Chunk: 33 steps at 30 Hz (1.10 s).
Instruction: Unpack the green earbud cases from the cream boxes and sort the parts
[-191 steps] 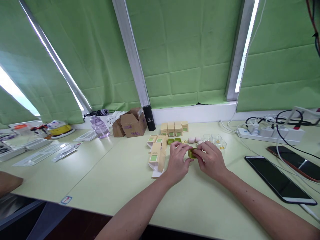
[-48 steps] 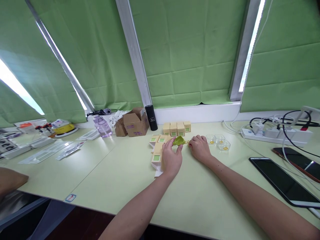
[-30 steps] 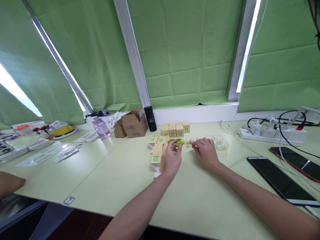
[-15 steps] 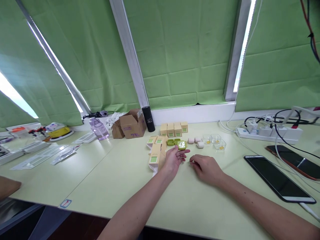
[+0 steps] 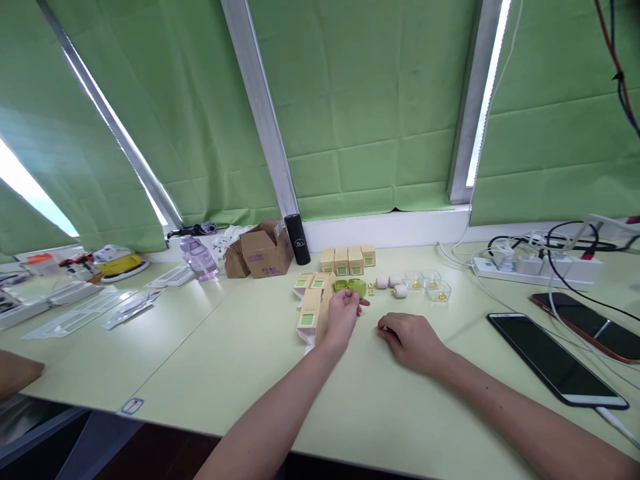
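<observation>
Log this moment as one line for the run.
left hand: at green cases, grip unclear | right hand: curled, no held item visible | three pink pieces: beside clear containers

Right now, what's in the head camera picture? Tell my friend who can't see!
A person's left hand is at small green containers on a pale table; the right hand is curled nearby. Tan boxes, pale pink pieces and clear cups sit around, two phones at right.

Table (image 5: 369,350) is clear between left grip (image 5: 343,315) and right grip (image 5: 413,340) — cartons (image 5: 312,312) block further left.
</observation>
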Motion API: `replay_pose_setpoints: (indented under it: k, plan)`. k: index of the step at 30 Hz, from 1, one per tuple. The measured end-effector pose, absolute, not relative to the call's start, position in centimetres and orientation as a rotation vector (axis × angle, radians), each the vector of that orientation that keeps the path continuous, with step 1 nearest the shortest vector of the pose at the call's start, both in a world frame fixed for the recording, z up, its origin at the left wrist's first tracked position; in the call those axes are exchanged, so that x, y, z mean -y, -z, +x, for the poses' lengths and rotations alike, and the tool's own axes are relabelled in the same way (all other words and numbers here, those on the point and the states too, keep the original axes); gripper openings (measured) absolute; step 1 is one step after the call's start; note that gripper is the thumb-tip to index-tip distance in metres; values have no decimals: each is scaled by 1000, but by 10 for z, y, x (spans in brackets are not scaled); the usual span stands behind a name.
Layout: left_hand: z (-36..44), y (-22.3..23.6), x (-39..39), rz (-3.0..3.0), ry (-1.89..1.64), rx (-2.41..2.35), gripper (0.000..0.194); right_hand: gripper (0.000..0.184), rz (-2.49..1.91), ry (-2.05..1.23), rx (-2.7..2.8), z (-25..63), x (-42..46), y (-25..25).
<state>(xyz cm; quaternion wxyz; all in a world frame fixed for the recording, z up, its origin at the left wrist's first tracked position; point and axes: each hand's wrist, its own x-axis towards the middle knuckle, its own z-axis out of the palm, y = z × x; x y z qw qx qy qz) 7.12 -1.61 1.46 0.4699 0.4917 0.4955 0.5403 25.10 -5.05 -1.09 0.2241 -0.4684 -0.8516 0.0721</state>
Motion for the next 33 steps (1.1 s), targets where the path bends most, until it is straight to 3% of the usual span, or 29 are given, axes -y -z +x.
replay_pose_setpoints:
  k: [6,12,17,33]
  plan:
    - [58,-38,13,2109,-1150,-1680,18,23,-1298,-203,2355,251,49,13]
    - [61,-46,7,2705,-537,-1939,26,23,-1300,-186,2358,251,49,14]
    - [71,-47,-2,2745,-101,-2016,20,22,-1299,-179,2366,251,49,13]
    - [73,-39,-18,2665,43,-2106,20,21,-1301,-162,2378,252,49,13]
